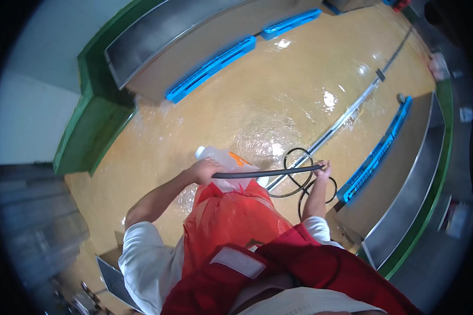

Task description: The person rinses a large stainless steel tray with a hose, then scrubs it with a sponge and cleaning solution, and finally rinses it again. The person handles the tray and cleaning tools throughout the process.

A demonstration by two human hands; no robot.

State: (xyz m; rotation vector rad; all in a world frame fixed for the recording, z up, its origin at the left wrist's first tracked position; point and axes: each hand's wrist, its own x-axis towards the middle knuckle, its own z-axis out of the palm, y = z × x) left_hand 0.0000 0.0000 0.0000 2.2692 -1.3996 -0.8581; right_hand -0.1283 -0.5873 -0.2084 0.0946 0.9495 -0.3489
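Note:
A thick dark grey hose (268,173) stretches across in front of my waist. My left hand (205,170) is closed at its left end, and my right hand (323,168) grips it further right. Directly beyond the hose is a translucent plastic jug (223,158) with a white cap and an orange label. It overlaps my left hand, and I cannot tell whether those fingers hold it too. A thinner black hose (293,195) lies in loose loops by my right hand. My orange-red apron (231,215) hangs below the jug.
The tan floor (236,110) is wet and shiny. A straight metal drain channel (347,116) crosses it. Blue pallets (215,69) stand beneath long metal-edged containers (157,44) at the far left, with another blue pallet (378,152) on the right. Green curbing (84,128) edges the left wall.

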